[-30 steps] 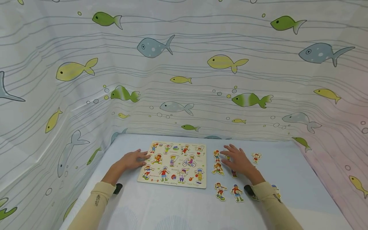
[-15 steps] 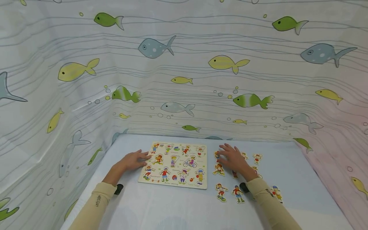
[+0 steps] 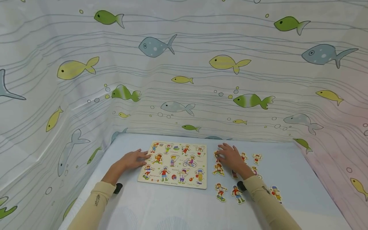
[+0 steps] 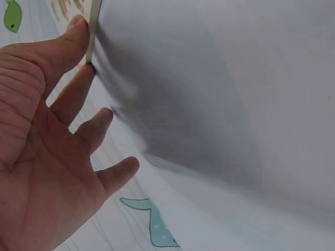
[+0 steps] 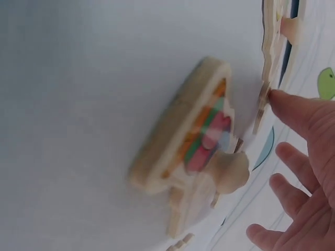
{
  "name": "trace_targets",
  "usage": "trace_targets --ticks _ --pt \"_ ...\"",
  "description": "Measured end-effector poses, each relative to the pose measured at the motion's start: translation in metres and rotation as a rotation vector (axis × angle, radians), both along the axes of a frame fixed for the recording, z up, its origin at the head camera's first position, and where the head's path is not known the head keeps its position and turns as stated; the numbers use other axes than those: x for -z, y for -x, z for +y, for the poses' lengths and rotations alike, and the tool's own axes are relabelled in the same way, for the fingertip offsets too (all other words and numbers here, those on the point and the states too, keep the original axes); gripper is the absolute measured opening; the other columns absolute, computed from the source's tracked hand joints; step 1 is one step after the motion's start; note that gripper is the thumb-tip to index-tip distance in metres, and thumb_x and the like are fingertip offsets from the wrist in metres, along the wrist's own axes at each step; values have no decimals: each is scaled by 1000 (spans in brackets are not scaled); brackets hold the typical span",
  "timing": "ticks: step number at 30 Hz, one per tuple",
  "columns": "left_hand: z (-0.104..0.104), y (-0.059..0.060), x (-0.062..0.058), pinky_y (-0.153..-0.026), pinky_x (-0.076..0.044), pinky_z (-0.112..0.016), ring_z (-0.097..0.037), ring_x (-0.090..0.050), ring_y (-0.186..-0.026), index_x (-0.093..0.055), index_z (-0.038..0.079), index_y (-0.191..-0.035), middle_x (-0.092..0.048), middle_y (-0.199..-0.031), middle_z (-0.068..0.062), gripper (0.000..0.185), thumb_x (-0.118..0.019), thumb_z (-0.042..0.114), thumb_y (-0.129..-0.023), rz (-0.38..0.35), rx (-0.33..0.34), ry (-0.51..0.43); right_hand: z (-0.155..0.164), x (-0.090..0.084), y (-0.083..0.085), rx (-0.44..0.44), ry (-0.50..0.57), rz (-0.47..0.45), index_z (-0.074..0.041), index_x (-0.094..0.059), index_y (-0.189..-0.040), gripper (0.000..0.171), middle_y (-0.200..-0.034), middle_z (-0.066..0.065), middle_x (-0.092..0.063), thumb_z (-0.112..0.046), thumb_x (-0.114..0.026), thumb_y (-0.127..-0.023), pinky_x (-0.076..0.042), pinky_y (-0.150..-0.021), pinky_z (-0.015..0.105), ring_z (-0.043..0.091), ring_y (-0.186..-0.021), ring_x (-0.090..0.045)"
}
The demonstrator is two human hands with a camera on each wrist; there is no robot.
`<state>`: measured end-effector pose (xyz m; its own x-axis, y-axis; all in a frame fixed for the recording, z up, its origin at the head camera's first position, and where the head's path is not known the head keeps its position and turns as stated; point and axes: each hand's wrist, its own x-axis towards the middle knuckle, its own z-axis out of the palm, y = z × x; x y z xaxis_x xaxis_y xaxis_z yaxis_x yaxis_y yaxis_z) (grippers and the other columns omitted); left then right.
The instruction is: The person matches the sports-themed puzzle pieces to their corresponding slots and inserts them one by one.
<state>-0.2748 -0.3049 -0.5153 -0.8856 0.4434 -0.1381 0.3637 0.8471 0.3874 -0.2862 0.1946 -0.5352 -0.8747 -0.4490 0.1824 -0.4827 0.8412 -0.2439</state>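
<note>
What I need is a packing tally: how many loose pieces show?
9: thumb-side piece, runner, wrist-side piece around the right hand; partly hidden piece, tennis player, cyclist to its right; skateboarder, roller skater, rightmost piece nearer the person. The right sleeve may hide more.

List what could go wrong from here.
The right hand may nudge the running-child piece lying close by.
The right sleeve reaches across other pieces; it might brush a raised knob.
The left hand, touching the left edge of the board, could push it askew.

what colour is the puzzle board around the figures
The puzzle board is pale cream, clearest in the head view.
</note>
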Motion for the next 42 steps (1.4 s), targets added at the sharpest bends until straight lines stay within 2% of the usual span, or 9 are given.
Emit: trace_targets --ticks 4,14,20,29,42 --pt "1 -1 -1 -106 -28 -69 -52 -30 -138 -63 8 -133 -48 -147 -14 43 -67 27 -94 3 7 -7 -1 -3 2 7 -30 5 -17 -77 -107 19 -137 13 -57 -21 -76 -89 -25 -105 73 38 -137 -40" --pt "2 -2 -3 -106 -28 -69 -51 -30 -138 -62 9 -134 -48 -147 -13 43 -67 26 -94 3 -5 25 0 0 5 0 -12 20 -19 -77 -103 16 -135 11 -59 -21 -77 -88 -24 -105 72 36 -136 -42" --pt "1 -1 -1 -106 -28 -68 -50 -30 -138 -62 10 -134 -48 -147 -13 43 -67 27 -94 -4 -11 27 -2 -9 3 1 -9 19 -17 -76 -105 17 -137 10 -58 -22 -76 -89 -23 -108 70 36 -137 -40" --pt "0 0 0 -107 -28 -68 -50 -30 -139 -62 11 -134 -48 -147 -12 44 -67 27 -94 -5 -12 16 -12 -26 3 -82 34 96 -16 -76 -103 16 -134 12 -60 -20 -77 -88 -27 -103 73 39 -133 -44" --pt "-1 0 1 -106 -28 -68 -51 -29 -138 -63 10 -133 -48 -147 -13 43 -67 28 -94 -7 -4 11 -55 -44 13 -160 70 119 -18 -76 -101 12 -133 10 -61 -22 -75 -90 -29 -104 70 35 -134 -45"
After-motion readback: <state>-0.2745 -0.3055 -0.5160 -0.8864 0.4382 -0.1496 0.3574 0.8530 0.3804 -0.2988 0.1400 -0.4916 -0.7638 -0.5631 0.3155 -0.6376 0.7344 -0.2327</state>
